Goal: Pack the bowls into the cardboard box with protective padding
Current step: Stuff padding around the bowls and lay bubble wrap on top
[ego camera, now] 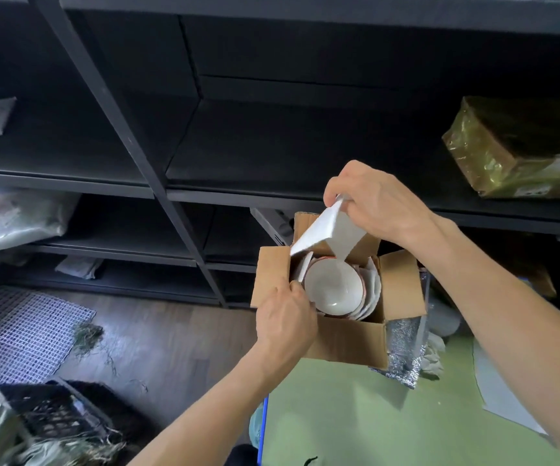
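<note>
Green table (355,415) in the foreground, and the action sits at its far left corner. The left hand (285,317) is closest. Its grip is closed in a pinch on the left rim of the cardboard box (349,341), steadying it. Whether the fingers also catch the white padding strip (305,265) standing just inside that wall is hard to tell.

The box stands with its flaps open on a silver foil bag (403,351). Inside, the bowls (334,285) are nested in a stack, white with a reddish rim, and pale padding shows around their right side.

Above the far side of the box is the right hand (376,203). Its grip is closed on the top edge of a white foam slab (318,230), held tilted with its lower end dipping toward the bowls. So the bowls look to be in, and this reads as the padding step, late in the job.

The next move calls for levelling that slab and easing it down onto or beside the stack without knocking a rim, with the box held firm.

Behind it all are dark shelves (177,196), with a gold-wrapped parcel (513,153) on the right.
</note>
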`<state>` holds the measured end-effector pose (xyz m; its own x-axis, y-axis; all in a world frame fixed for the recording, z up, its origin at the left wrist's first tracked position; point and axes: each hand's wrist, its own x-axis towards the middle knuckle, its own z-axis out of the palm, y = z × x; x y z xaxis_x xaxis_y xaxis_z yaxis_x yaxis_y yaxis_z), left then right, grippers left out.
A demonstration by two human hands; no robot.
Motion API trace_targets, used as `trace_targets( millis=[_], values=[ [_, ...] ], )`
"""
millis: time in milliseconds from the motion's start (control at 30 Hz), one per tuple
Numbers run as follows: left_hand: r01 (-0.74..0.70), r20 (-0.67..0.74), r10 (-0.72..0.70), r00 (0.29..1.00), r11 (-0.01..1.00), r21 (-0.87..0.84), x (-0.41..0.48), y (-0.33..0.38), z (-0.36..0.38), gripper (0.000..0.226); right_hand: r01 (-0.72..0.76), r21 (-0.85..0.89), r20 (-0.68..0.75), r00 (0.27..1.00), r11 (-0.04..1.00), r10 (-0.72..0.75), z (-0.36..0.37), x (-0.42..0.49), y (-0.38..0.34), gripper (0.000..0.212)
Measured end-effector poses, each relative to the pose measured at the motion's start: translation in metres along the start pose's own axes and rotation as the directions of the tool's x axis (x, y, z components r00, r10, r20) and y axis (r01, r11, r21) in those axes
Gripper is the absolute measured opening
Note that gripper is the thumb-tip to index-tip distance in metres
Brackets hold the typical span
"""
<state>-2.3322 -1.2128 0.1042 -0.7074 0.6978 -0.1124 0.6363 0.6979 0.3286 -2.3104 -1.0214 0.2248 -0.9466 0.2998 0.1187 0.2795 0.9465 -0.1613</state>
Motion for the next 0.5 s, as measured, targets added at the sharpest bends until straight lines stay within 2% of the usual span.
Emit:
trace_targets(
  millis=[133, 233, 367, 500],
  values=[
    [-0.005, 0.018, 0.002, 1.000, 0.989, 0.146, -0.004, 0.019, 0.007, 0.036, 0.142, 0.036, 0.020, 0.990, 0.989, -0.143, -0.005, 0.009, -0.007, 0.019],
    [-0.002, 0.049, -0.008, 0.999, 0.976, 0.218, -0.006, 0.032, 0.012, 0.045, 0.252, 0.041, 0.092, 0.963, 0.967, -0.255, -0.007, 0.015, -0.014, 0.021],
    [0.022, 0.046, -0.032, 0.998, 0.982, 0.189, -0.007, 0.043, 0.014, 0.047, 0.354, 0.013, 0.210, 0.913, 0.935, -0.349, -0.007, 0.023, -0.020, 0.029],
    [0.049, 0.053, -0.057, 0.997, 0.988, 0.148, -0.010, 0.049, 0.013, 0.044, 0.414, 0.018, 0.232, 0.884, 0.910, -0.407, -0.004, 0.029, -0.023, 0.031]
  ],
)
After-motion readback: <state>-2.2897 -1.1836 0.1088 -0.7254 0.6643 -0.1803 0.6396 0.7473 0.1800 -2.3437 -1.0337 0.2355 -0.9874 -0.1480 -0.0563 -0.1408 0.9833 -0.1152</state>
